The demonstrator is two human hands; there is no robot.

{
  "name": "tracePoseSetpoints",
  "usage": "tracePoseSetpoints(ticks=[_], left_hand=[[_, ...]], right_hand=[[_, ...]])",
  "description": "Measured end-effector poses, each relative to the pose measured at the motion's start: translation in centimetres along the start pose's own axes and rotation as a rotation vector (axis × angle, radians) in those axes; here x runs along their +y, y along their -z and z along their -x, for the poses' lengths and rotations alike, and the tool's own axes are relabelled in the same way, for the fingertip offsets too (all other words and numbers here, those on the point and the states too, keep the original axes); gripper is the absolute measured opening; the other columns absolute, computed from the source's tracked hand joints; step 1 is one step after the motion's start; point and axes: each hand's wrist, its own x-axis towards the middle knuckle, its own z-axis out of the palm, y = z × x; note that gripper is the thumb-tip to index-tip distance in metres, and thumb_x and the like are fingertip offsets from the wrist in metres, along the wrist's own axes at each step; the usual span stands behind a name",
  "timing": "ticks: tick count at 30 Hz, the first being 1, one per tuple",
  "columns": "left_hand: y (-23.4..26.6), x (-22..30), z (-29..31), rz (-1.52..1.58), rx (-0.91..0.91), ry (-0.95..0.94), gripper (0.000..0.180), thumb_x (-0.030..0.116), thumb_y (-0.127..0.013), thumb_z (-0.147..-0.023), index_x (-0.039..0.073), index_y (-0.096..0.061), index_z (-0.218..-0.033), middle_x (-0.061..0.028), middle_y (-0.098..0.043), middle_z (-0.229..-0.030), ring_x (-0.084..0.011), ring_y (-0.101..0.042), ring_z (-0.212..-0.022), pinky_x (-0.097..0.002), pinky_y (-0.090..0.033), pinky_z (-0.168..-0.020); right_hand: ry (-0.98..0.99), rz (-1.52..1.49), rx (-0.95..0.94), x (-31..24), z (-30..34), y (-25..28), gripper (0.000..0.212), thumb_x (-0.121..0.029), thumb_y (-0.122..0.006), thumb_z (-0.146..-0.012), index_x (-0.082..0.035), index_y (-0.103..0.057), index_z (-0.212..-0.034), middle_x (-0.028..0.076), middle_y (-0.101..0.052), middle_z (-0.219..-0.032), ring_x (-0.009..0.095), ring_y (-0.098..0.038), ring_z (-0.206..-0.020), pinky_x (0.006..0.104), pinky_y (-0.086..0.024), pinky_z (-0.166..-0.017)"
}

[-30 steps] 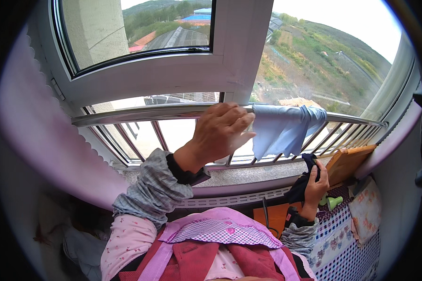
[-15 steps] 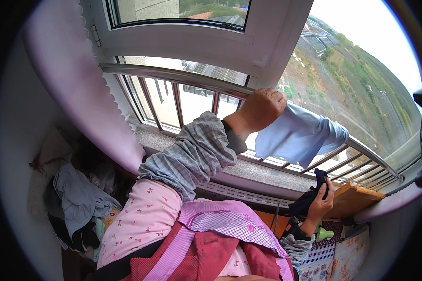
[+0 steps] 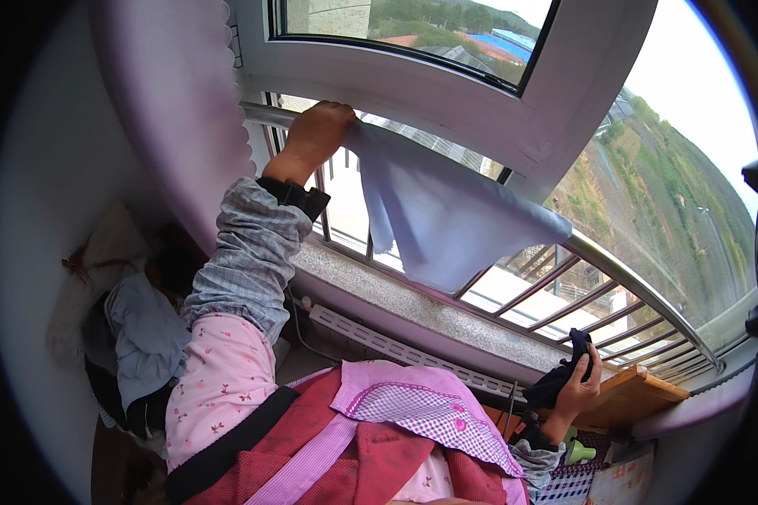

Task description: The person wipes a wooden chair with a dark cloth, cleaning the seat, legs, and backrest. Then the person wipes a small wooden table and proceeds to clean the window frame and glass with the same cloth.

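My left hand is closed at the left end of the metal railing, gripping a corner of a light blue cloth. The cloth is draped over the rail, stretched sideways from that hand, its lower edge hanging in front of the bars. Low on the right, my right hand has its fingers closed around a bunched black cloth. That hand is below the rail and apart from the blue cloth. The folds hide the black cloth's full shape.
The railing crosses the window above a speckled stone sill. A radiator sits beneath. An open window sash leans in overhead. A purple curtain hangs left, near piled clothes. A wooden board stands right.
My left hand has moved left along the railing, drawing the blue cloth with it and spreading it wider. The right hand still holds the black cloth. My view has shifted too.
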Motion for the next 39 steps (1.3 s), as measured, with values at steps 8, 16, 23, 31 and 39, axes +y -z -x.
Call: tracePoseSetpoints(ticks=[8, 16, 23, 31, 39], left_hand=[[1.6, -1.0, 1.8, 0.077, 0.306, 0.166, 0.019, 0.017, -0.068, -0.09, 0.007, -0.072, -0.104, -0.0132, -0.071, -0.101, -0.034, -0.065, -0.098, -0.0443, -0.052, -0.088], [-1.1, 6.7, 1.6, 0.189, 0.223, -0.098, 0.045, 0.051, -0.065, -0.09, 0.009, -0.064, -0.107, -0.0054, -0.067, -0.095, -0.0274, -0.062, -0.095, -0.0448, -0.043, -0.091], [-3.4, 4.9, 3.3, 0.337, 0.389, -0.2, 0.045, 0.039, -0.072, -0.091, 0.01, -0.063, -0.124, -0.0087, -0.067, -0.116, -0.0313, -0.061, -0.114, -0.0448, -0.045, -0.099], [-15.9, 12.9, 33.2, 1.363, 0.107, 2.073, 0.096, 0.062, -0.058, -0.096, 0.003, -0.014, -0.159, -0.0223, -0.02, -0.163, -0.038, -0.014, -0.153, -0.0545, -0.023, -0.121], [-25.8, 15.8, 43.6, 1.416, 0.208, 1.91, 0.058, 0.055, -0.056, -0.1, 0.007, -0.055, -0.134, -0.0042, -0.058, -0.123, -0.0183, -0.053, -0.114, -0.0429, -0.043, -0.1]], right_hand=[[0.035, -0.031, -0.069, -2.0, 0.5, -2.1, 0.026, -0.013, -0.059, -0.102, 0.002, -0.068, -0.121, 0.017, -0.072, -0.114, 0.028, -0.069, -0.105, 0.038, -0.051, -0.094], [0.042, -0.112, -0.143, -5.7, -0.2, -3.9, 0.025, -0.012, -0.058, -0.103, 0.001, -0.067, -0.122, 0.016, -0.072, -0.114, 0.026, -0.068, -0.105, 0.0364, -0.051, -0.093], [0.26, -0.094, -0.412, -8.1, 1.0, -8.3, 0.023, -0.005, -0.061, -0.099, -0.001, -0.068, -0.12, 0.015, -0.072, -0.113, 0.028, -0.069, -0.104, 0.0361, -0.052, -0.092], [0.211, -0.064, -0.81, -8.7, 2.5, -13.4, 0.023, -0.004, -0.062, -0.097, -0.003, -0.068, -0.119, 0.015, -0.072, -0.113, 0.03, -0.069, -0.106, 0.037, -0.052, -0.092], [0.211, -0.017, -1.064, -7.5, 5.7, -17.0, 0.023, -0.005, -0.063, -0.096, -0.002, -0.067, -0.119, 0.016, -0.071, -0.111, 0.033, -0.069, -0.105, 0.0382, -0.052, -0.091]])
